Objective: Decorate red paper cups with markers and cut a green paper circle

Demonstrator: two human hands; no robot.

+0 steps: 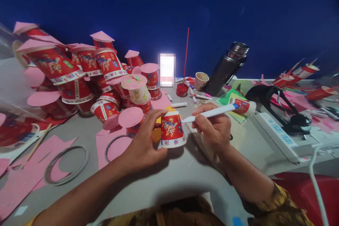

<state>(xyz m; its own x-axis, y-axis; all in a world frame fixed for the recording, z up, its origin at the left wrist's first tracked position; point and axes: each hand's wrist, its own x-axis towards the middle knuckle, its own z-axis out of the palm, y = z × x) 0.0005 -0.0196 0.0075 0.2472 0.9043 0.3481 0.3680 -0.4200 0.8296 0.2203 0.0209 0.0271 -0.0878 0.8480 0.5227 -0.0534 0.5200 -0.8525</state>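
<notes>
My left hand [148,141] grips a red patterned paper cup [172,130] from its left side. The cup is upside down, with its wide white rim toward the bottom. Between the fingers and thumb of my right hand [215,127] is a white marker pen [217,112] with a blue end. Its tip points left at the cup's upper right side; whether it touches the cup I cannot tell. Behind my left hand lies a pink paper disc [131,117] on another red cup.
Many red cups [79,90] topped with pink paper are piled at left. Grey rings [66,166] lie on pink scraps. A black thermos [226,67], a red pot with a stick [182,90] and a white marker [179,105] stand or lie behind. A power strip [278,136] is at right.
</notes>
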